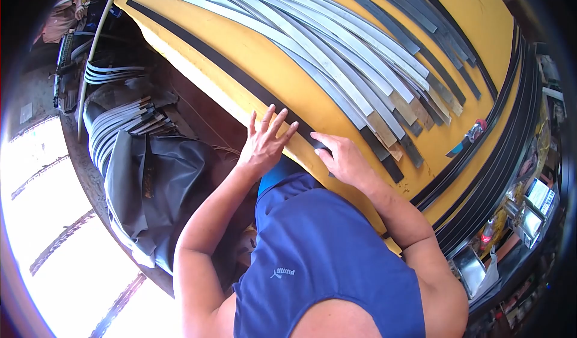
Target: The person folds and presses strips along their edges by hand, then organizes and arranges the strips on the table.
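A long flat black strip lies along the near edge of the yellow table. My left hand is open with fingers spread, the fingertips resting over the strip near its right end. Just to the right, my right hand has its thumb and forefinger at the end of this strip, the other fingers curled under and partly hidden. Beyond both hands lies a loose fan of grey-white strips, several with brownish or dark ends.
More dark strips lie at the far side, and long black strips run along the right. A cutter-like tool with a wrapped handle rests there. Left of the table, a black sheet covers a bundle of bent strips.
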Tool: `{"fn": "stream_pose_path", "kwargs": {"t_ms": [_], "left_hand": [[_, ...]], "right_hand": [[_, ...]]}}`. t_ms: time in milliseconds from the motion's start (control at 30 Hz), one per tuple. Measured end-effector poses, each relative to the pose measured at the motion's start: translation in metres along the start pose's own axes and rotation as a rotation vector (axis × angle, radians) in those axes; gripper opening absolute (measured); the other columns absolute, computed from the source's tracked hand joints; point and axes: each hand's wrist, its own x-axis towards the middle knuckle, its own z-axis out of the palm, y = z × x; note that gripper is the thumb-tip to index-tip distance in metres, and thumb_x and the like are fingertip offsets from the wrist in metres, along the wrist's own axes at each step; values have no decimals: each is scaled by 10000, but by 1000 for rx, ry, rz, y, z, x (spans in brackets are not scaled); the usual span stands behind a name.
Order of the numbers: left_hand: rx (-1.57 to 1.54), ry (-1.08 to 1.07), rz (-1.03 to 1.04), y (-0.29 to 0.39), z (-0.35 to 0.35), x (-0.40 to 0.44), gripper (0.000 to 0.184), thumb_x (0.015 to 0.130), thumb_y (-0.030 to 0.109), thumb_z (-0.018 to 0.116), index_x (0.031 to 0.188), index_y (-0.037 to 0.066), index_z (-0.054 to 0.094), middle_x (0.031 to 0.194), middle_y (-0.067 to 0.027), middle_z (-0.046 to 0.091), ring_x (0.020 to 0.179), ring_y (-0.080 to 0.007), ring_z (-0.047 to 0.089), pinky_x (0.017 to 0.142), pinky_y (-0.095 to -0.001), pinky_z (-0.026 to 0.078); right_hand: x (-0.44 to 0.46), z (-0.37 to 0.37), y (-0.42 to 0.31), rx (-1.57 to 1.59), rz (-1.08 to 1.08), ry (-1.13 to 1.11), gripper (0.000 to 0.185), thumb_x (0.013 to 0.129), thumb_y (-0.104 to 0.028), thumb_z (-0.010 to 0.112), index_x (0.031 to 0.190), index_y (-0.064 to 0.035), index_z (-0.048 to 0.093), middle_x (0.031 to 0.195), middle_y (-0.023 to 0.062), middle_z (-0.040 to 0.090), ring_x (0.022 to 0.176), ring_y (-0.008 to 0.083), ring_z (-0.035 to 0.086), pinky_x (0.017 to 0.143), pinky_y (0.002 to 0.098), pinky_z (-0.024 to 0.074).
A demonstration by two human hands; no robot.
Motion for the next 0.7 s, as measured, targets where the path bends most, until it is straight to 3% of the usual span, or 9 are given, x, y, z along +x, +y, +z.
{"fn": "stream_pose_path", "kwargs": {"t_ms": [300, 400, 433, 700], "left_hand": [[-4, -50, 52, 17, -2, -2, 635, 790, 84, 655, 1397, 257, 586, 1501, -55, 463, 1446, -292, 380, 1165, -655, 219], [3, -22, 57, 17, 0, -3, 625, 788, 85, 660, 1386, 254, 598, 1499, -56, 470, 1443, -292, 386, 1159, -659, 221], [2, -21, 57, 17, 1, -3, 621, 791, 84, 659, 1385, 253, 599, 1499, -57, 472, 1443, -292, 387, 1158, -659, 221], [-45, 2, 51, 17, 2, -3, 583, 816, 80, 652, 1375, 238, 608, 1481, -70, 497, 1438, -302, 397, 1153, -669, 210]], "right_hand": [[-18, -3, -2, -80, 22, 50, 487, 927, -158, 655, 1366, 14, 534, 1210, 271, 654, 1082, 437, 640, 944, 464, 521], [-34, -29, -23, -56, 181, -130, 551, 927, -167, 660, 1423, -6, 482, 1255, 272, 635, 1123, 439, 623, 974, 458, 507], [-42, -27, -18, -21, 108, -74, 522, 926, -142, 654, 1412, -22, 507, 1258, 262, 637, 1125, 434, 625, 972, 455, 508], [-58, -19, -3, -27, 167, -31, 413, 932, -86, 632, 1341, -39, 598, 1258, 231, 657, 1151, 408, 629, 990, 420, 503]]}}
